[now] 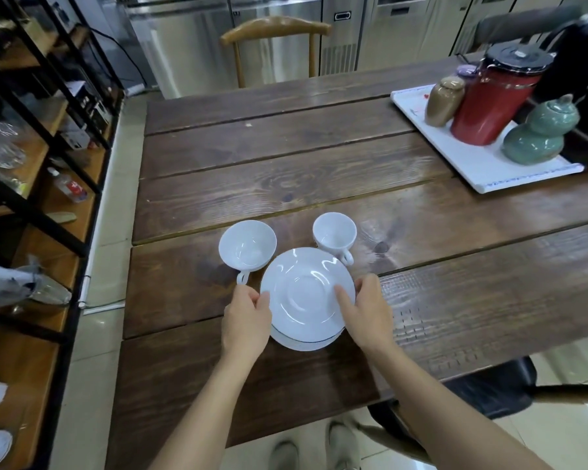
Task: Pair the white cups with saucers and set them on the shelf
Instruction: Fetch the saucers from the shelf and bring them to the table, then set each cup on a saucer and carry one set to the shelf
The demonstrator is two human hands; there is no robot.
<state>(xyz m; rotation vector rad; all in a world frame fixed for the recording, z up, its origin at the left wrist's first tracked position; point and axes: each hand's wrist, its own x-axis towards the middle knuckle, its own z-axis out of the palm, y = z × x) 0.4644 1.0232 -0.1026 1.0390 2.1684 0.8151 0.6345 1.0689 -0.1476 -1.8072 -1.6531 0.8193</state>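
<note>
Two white saucers lie stacked on the dark wooden table [286, 157]; the top saucer [302, 293] sits slightly lifted over the lower saucer [302, 344]. My left hand [246, 317] grips the top saucer's left rim. My right hand [367, 310] holds its right rim, forefinger resting on the upper face. A wide white cup [247, 244] stands just behind the stack on the left, handle toward me. A narrower white cup [334, 235] stands behind on the right, its handle at the saucer's edge.
A black-framed wooden shelf [31, 205] with glassware and bottles runs along the left. At the table's far right a white tray [482, 171] carries a red flask [489, 103], a brown jar [443, 101] and a green gourd pot [540, 134]. A wooden chair [275, 32] stands behind the table.
</note>
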